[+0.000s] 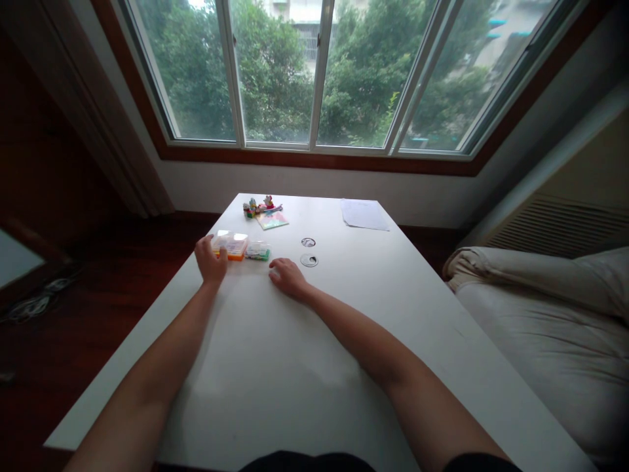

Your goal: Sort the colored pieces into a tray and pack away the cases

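Observation:
My left hand (210, 263) is at the left end of a plastic box (236, 245) with a clear lid and an orange base, thumb at its front and fingers round its side. The box lies flat on the white table (265, 367). Just to its right sits a smaller clear case (258, 250) with green in it; its contents are too small to make out. My right hand (289, 278) rests on the tabletop to the right of the small case, apart from it. Its fingers are loosely stretched and hold nothing.
Small colourful figures (258, 206) and a printed card (273, 220) lie at the far left of the table. White paper sheets (363, 214) lie at the far right. Two round cut-out pieces (308, 260) are near the middle. A covered sofa (535, 295) stands on the right.

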### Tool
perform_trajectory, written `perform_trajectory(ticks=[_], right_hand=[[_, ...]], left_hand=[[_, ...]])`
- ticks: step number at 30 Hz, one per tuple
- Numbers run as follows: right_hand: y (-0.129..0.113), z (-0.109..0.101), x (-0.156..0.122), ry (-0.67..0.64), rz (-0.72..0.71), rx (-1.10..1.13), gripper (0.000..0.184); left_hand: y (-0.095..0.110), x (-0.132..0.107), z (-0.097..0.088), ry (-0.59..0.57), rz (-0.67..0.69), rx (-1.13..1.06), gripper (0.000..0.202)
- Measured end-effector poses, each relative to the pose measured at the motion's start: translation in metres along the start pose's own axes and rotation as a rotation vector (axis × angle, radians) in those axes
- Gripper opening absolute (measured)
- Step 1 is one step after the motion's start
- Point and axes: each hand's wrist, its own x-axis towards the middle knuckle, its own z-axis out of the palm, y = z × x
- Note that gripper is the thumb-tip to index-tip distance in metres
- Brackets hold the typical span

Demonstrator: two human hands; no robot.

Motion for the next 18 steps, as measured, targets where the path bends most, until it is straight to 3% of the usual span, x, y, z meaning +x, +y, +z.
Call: perform_trajectory(ticks=[2,6,10,14,18], right_hand=[[0.008,-0.012,-0.014,-0.028,-0.078,-0.025,0.024],[0.025,-0.041,-0.047,-0.057,-0.116,-0.068,0.023],[0.044,-0.068,-0.08,-0.088,-0.07,-0.11,0.028],[0.062,-0.082,-0.104,-0.083,0.034,-0.206,0.042],[0.069,-0.084,-0.11,-0.144,0.1,-0.276,0.057]], left_hand=[[0.025,-0.014,-0.002,-0.114,0.165,-0.035,0.047],[0.07,-0.049,0.01,-0.525,0.434,-0.078,0.036],[0.096,-0.077,0.029,-0.863,0.658,-0.043,0.049],[0.111,-0.09,0.046,-0.977,0.651,0.088,0.07],[0.124,-0.091,0.061,-1.002,0.627,0.135,0.08]])
